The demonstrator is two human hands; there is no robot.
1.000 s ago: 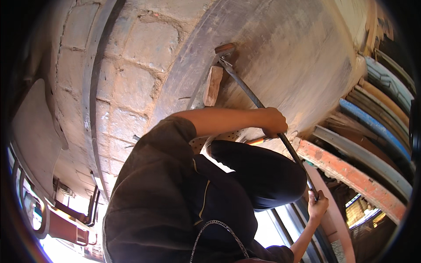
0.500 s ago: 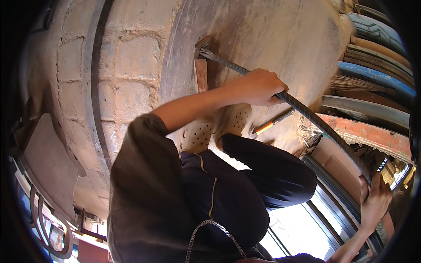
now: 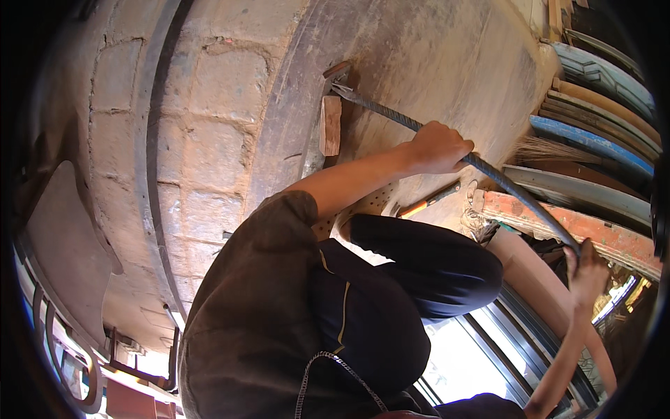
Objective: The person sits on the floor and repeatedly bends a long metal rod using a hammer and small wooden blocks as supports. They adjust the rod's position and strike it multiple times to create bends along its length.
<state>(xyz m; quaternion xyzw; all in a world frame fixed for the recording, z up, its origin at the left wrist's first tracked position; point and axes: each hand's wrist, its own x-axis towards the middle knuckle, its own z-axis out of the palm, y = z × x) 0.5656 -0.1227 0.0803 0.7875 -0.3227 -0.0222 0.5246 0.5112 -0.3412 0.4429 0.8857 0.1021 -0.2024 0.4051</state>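
Observation:
A long, dark ribbed steel bar runs slantwise from the upper middle to the right. Its forked tip rests at a small wooden block and a short brown piece on the worn floor; I cannot tell whether the tip grips anything. My left hand is closed around the bar near its middle. Near the bar's right end my right hand is closed on it, its fingers partly hidden. Below my left hand lies a tool with an orange and black handle.
Stacked boards and panels, one of them blue, line the right side beside a straw bundle and a reddish beam. A dark metal strip crosses the brick paving at left. My bent knee is below the bar.
My right hand has swung upward in the picture with its end of the bar, so the bar slopes less steeply. My left hand has shifted slightly right, still holding it. The view has shifted a little.

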